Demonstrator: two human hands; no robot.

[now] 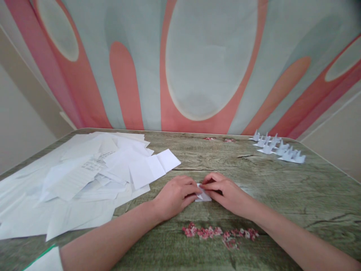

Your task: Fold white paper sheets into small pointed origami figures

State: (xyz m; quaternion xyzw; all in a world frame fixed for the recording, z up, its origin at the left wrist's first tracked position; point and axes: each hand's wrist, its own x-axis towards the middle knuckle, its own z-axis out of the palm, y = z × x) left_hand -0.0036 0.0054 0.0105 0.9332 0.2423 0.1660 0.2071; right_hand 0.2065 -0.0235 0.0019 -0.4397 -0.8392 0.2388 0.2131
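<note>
A small piece of white folded paper lies on the table in front of me, between my two hands. My left hand pinches its left side, with the fingertips partly over the paper. From the right, my right hand has its thumb and fingers closed on the paper's upper right part. The fingers cover some of the folds, so the paper's full shape is hidden.
Loose white sheets are heaped on the left, some with writing. A creased paper sits at the heap's right edge. Several folded paper figures stand at the back right. A pink floral pattern marks the wood-grain table.
</note>
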